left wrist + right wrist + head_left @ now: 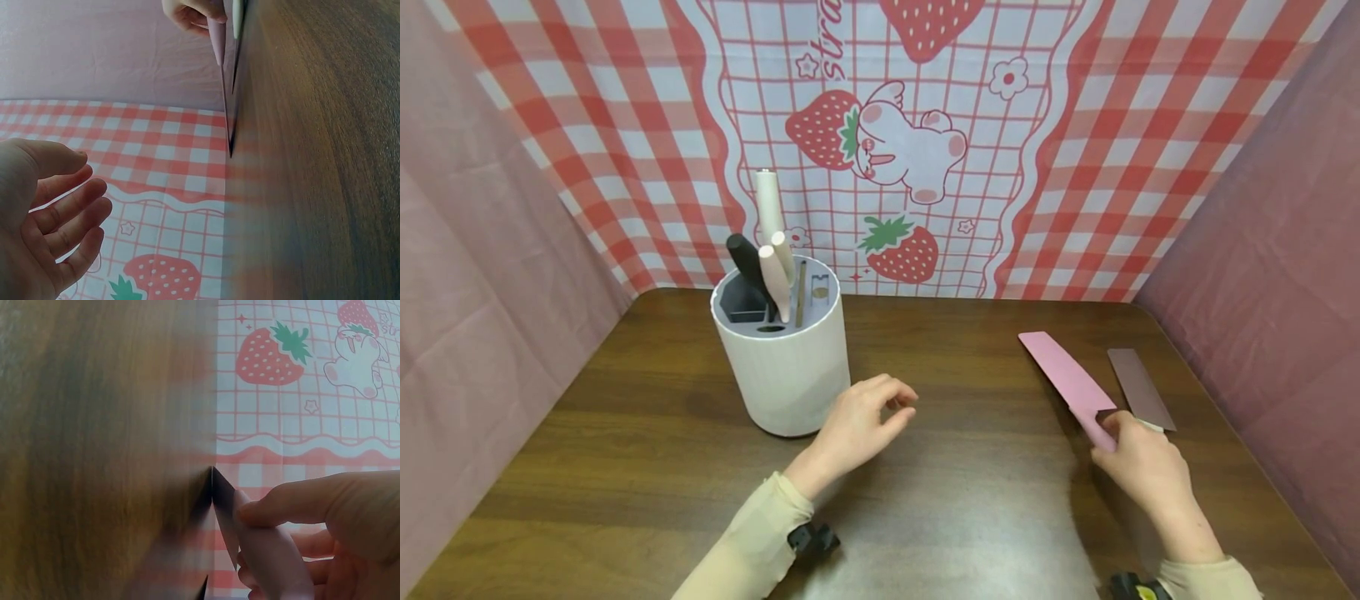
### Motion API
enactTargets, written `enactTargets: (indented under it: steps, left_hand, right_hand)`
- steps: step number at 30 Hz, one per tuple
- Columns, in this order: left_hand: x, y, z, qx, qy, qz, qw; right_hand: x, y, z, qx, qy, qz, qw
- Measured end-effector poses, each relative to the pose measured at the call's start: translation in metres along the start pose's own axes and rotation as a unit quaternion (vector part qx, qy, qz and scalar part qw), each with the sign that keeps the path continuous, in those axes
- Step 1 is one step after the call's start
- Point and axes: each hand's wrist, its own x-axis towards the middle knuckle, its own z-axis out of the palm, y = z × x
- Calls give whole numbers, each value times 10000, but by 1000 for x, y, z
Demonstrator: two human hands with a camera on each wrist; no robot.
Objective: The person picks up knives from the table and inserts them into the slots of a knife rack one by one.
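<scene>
My right hand (1142, 467) grips the pink handle of a pink kitchen knife (1066, 368) at the table's right side. Its broad blade slants down, tip close to the tabletop; in the left wrist view the handle of this knife (217, 40) is raised off the wood. Just right of it lies a second knife (1138, 387) with a dull mauve blade, its pale handle mostly hidden behind my right hand. My left hand (859, 423) hovers, fingers loosely bent and holding nothing, beside a white round knife block (786, 383).
In the block stand a black handle (748, 265), a pale pink handle (775, 279) and several other items, including a tall white handle (768, 204). The brown wooden table (940, 492) ends at a strawberry-print cloth (1000, 167) behind and pink cloths at both sides.
</scene>
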Motion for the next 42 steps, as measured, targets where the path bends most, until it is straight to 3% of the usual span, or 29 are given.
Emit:
enactTargets:
  steps: [8, 16, 25, 33, 42]
  left_hand:
    - [0, 0, 1, -2, -3, -10, 10000]
    - [-1, 0, 1, -63, -1, 51, 10000]
    - [-2, 0, 1, -93, -74, 22, 9999]
    - [-2, 1, 2, -165, -94, 13, 9998]
    - [-1, 2, 3, -141, -68, 108, 9998]
  right_hand:
    - [-1, -2, -2, 23, 358, -79, 9993]
    - [-1, -6, -1, 184, 1318, -281, 9907]
    - [0, -11, -2, 458, 2085, -435, 9760]
    - [1, -18, -3, 778, 2621, -124, 9618]
    - [7, -25, -3, 1205, 3277, 62, 9370]
